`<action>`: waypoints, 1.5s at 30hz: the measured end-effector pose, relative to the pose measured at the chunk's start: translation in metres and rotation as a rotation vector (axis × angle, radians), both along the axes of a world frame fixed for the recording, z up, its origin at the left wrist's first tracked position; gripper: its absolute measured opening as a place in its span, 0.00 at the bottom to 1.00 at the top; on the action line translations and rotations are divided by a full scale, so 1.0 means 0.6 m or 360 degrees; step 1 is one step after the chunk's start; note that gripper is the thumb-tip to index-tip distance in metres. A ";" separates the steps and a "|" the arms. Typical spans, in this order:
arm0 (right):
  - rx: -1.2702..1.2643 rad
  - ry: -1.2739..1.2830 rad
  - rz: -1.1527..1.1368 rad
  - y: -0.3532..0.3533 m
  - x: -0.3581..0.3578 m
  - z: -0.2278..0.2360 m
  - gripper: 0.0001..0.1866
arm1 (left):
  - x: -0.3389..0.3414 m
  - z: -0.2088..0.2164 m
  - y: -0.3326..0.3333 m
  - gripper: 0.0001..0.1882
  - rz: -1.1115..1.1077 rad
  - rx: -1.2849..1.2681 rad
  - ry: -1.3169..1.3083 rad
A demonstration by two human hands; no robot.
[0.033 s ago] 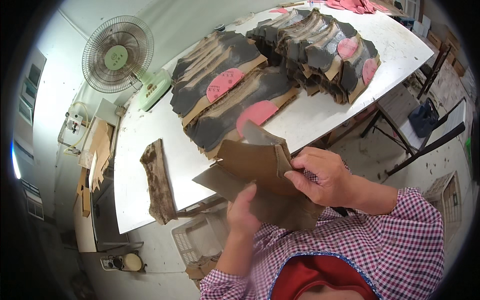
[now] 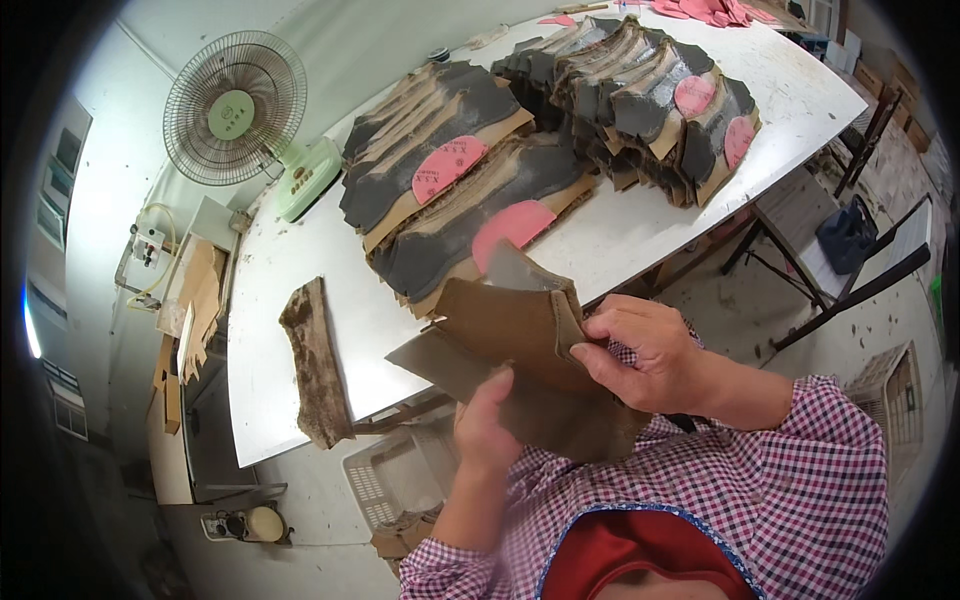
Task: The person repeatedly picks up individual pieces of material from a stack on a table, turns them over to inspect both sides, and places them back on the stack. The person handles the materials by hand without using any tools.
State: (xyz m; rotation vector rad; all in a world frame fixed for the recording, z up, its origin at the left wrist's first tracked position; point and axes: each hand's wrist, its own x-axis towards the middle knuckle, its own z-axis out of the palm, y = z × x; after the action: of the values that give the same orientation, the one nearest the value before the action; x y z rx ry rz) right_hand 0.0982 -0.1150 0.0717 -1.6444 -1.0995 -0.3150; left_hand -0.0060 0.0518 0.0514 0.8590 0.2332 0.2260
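Both hands hold a folded brown leather-like piece [image 2: 500, 320] at the table's near edge. My left hand [image 2: 487, 425] is closed on its lower left part, thumb on top and the other fingers mostly hidden underneath. My right hand [image 2: 645, 350] pinches its right edge between thumb and bent fingers. A greyish flap [image 2: 525, 270] stands up at the piece's far side. Just beyond lies a pile of dark grey and tan pieces [image 2: 425, 235], with a pink half-round patch [image 2: 512, 230] on the nearest bundle. A narrow, fuzzy brown strip [image 2: 318, 360] lies to the left.
A second pile of dark pieces [image 2: 640, 100] is farther right on the white table [image 2: 265, 400]. A pale green fan [image 2: 235, 115] stands at the far left. Below the near edge is a plastic crate [image 2: 370, 480]. At right, a chair [image 2: 880, 270] holds a dark bag [image 2: 845, 235].
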 end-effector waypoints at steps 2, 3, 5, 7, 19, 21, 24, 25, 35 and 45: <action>0.0007 0.0164 0.0056 -0.006 -0.003 -0.002 0.06 | -0.002 -0.004 0.001 0.25 -0.0003 -0.0072 0.0018; 0.0015 0.0241 0.0088 -0.007 -0.004 -0.001 0.06 | -0.003 -0.013 0.004 0.26 -0.0012 -0.0130 -0.0005; 0.0027 0.0537 0.0126 -0.007 -0.009 0.007 0.06 | -0.003 -0.013 0.005 0.26 -0.0033 -0.0146 -0.0052; 0.0008 0.0772 0.0142 -0.009 -0.012 0.017 0.06 | 0.002 -0.010 0.002 0.26 -0.0075 -0.0080 -0.0099; 0.0099 0.0668 0.0179 -0.014 -0.014 0.008 0.07 | 0.003 -0.034 -0.003 0.24 0.0024 -0.0083 0.0016; 0.0085 0.0796 0.0175 -0.010 -0.014 0.023 0.06 | 0.004 -0.029 -0.003 0.25 -0.0012 -0.0063 -0.0009; -0.0015 0.0853 0.0121 -0.013 -0.010 0.043 0.06 | 0.007 -0.033 0.001 0.25 -0.0086 -0.0138 -0.0030; -0.0024 0.0745 0.0094 -0.015 -0.010 0.040 0.06 | 0.008 -0.036 0.001 0.26 -0.0114 -0.0181 -0.0033; -0.0067 0.0332 0.0015 -0.011 0.017 0.042 0.07 | 0.024 0.001 -0.003 0.26 -0.0116 0.0106 0.0101; 0.0692 0.1255 0.0102 0.042 0.109 0.042 0.11 | 0.081 -0.041 0.023 0.25 -0.0286 -0.0312 -0.0375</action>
State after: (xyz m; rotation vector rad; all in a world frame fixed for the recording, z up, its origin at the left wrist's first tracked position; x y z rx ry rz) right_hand 0.1638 -0.0898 0.0969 -1.1648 -0.4366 0.1366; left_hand 0.0424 0.0653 0.0266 0.6476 -0.0422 0.1318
